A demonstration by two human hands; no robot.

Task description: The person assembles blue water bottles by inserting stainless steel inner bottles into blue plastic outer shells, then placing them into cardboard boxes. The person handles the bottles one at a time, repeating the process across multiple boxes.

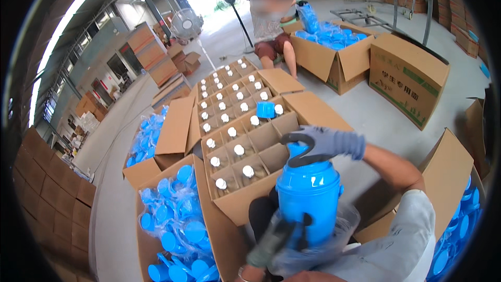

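Note:
A shiny blue plastic jug [309,188], perhaps a thermos flask, stands upright in front of me with clear plastic film [342,235] around its base. My right hand [321,143], in a grey-blue glove with dark palm and fingers, is curled around the narrow blue top. My left hand [274,243], also gloved, is against the jug's lower left side; motion smears its fingers. Just beyond the jug is a divided carton [237,203] holding several white-topped items [248,171], their lower parts hidden in the compartments. A blue cup-like piece [265,109] rests on the dividers.
Open cartons of blue parts in film stand at left [180,214] and right [464,224]. Farther off, a person [271,21] sits beside another carton of blue parts [347,68]. A closed carton [407,81], a fan [186,23] and a metal trolley [412,15] stand around.

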